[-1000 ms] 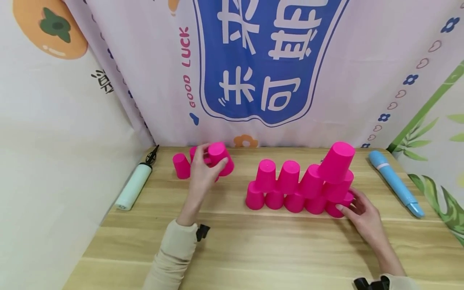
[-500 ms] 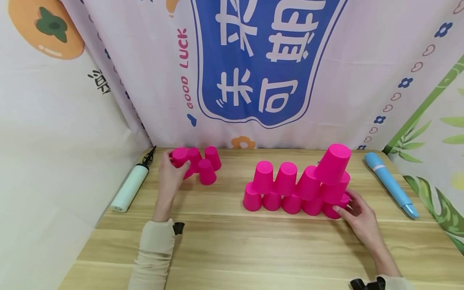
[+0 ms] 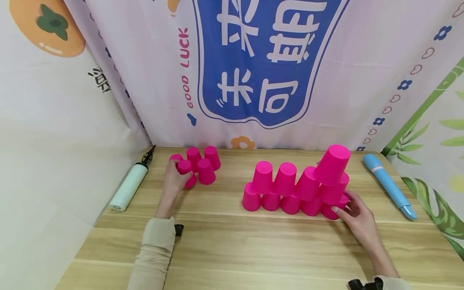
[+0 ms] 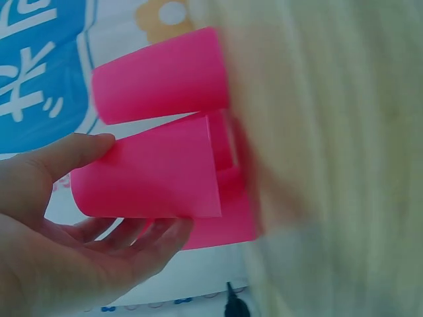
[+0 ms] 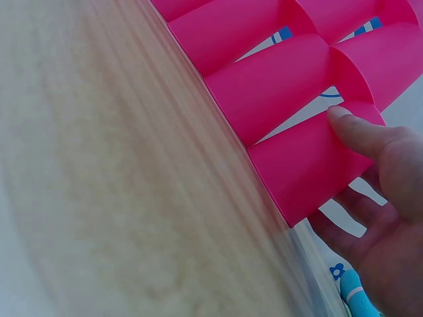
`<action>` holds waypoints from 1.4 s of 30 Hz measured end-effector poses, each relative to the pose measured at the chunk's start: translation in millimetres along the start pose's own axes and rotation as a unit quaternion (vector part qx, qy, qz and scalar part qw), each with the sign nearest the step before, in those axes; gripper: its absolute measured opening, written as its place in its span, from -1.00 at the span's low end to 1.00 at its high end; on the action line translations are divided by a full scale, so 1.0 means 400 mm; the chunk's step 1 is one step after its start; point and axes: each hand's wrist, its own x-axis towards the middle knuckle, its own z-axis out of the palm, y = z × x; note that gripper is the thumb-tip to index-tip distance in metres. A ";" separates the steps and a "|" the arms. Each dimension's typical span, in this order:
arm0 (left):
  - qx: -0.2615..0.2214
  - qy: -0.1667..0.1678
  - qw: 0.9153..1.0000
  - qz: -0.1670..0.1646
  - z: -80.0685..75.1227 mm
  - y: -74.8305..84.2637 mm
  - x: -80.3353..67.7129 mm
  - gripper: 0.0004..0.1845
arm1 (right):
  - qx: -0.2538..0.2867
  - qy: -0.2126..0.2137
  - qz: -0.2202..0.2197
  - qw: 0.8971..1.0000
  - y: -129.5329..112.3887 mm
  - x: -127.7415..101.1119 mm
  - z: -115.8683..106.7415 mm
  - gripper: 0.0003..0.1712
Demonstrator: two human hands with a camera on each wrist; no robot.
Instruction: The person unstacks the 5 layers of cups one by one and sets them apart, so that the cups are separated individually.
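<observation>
Several pink plastic cups stand upside down on the wooden table [image 3: 232, 249]. My left hand [image 3: 176, 176] grips one pink cup [image 3: 185, 168] at the left edge of a small group of cups [image 3: 206, 169]. In the left wrist view the thumb lies on top of that cup [image 4: 152, 175] and the fingers [image 4: 142, 241] curl beneath it. To the right stands a tiered stack of cups [image 3: 286, 187] with a tilted top cup [image 3: 333, 164]. My right hand [image 3: 346, 206] holds the stack's bottom right cup [image 3: 330, 210]. The right wrist view shows the thumb pressing that cup [image 5: 307, 175].
A white hand pump [image 3: 129, 186] lies at the table's left edge and a blue wand-like tool [image 3: 389, 186] at the right. Printed cloth backdrops [image 3: 253, 72] close off the back and both sides. Bare wood stretches across the front.
My left hand set down the cup it held raised, moved left, and now grips a cup at the group's left edge. My right hand stayed on the bottom right cup.
</observation>
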 end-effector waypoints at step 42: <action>-0.151 -0.245 0.894 0.343 0.274 0.624 -0.235 -0.08 | 0.008 -0.007 -0.011 1.000 0.007 0.011 -0.009 -0.24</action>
